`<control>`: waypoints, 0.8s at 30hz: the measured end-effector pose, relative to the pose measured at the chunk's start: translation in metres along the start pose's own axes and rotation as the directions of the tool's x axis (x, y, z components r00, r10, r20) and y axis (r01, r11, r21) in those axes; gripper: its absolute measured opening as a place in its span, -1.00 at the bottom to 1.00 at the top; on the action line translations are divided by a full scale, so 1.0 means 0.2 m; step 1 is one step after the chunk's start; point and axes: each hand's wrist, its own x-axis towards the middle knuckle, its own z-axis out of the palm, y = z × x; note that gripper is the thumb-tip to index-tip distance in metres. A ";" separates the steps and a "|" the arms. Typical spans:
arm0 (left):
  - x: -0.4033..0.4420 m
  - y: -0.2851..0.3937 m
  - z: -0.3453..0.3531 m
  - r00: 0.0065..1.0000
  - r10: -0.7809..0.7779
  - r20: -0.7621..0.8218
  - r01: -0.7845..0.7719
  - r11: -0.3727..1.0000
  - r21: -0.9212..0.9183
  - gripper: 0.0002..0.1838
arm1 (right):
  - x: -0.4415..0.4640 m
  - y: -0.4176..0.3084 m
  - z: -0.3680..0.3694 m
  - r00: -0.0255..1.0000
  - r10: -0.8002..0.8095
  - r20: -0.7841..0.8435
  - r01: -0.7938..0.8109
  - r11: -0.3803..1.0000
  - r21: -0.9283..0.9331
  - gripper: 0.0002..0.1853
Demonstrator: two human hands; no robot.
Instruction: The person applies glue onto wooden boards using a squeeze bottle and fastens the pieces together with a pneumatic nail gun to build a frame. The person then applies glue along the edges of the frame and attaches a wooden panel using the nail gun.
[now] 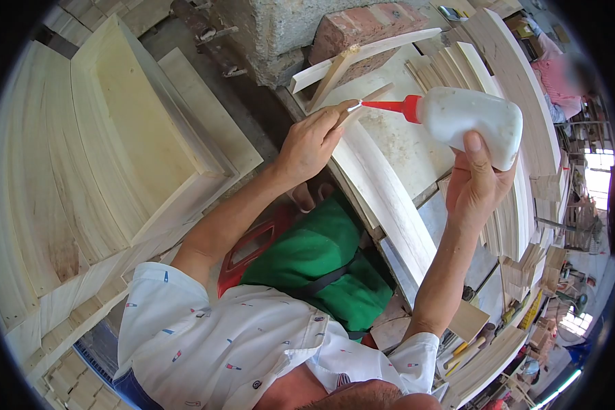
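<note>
A white squeeze bottle (468,117) with a red nozzle (389,106) lies tilted on its side in my right hand (478,181), thumb pressed on its body. The nozzle tip points left and meets the end of a small wooden piece (355,113), where a bit of white shows. My left hand (309,147) is closed around that piece, its fingers partly hiding it. Below the nozzle, a long pale board (386,184) runs along the bench edge. Thin wooden strips (369,55) cross near a red brick (362,31).
Large wooden panels (137,130) stand stacked at the left. A concrete block (273,41) is beyond my left hand. More boards (519,89) are piled at the right, with tools (468,348) lower down. Another person (557,78) is at the far upper right.
</note>
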 end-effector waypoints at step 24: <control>-0.02 -0.03 0.03 0.993 -0.122 -0.007 0.122 0.991 0.052 -0.77 | 0.15 -0.03 -0.18 0.991 -0.068 -0.115 0.067 0.998 -0.012 -0.44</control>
